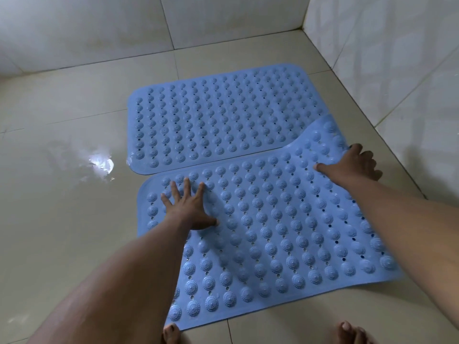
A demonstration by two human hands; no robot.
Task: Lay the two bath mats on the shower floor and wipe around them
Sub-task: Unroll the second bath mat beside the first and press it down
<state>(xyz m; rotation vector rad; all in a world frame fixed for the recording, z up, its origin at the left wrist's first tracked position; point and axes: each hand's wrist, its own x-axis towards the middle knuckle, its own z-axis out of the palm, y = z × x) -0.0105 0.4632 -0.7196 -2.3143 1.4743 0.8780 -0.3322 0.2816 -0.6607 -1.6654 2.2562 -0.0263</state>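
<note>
Two blue rubber bath mats with round knobs and drain holes lie on the beige tiled shower floor. The far mat (218, 117) lies flat near the back wall. The near mat (285, 227) lies in front of it, and its far right corner is raised and overlaps the far mat's right end. My left hand (191, 207) presses flat with fingers spread on the near mat's left part. My right hand (352, 162) holds the near mat's raised far right edge, thumb on top and fingers over the rim.
White tiled walls (385, 70) close the floor at the back and right, meeting in a corner at the top right. A wet shiny patch (99, 165) lies on the floor left of the mats. My bare toes (171, 331) show at the bottom edge.
</note>
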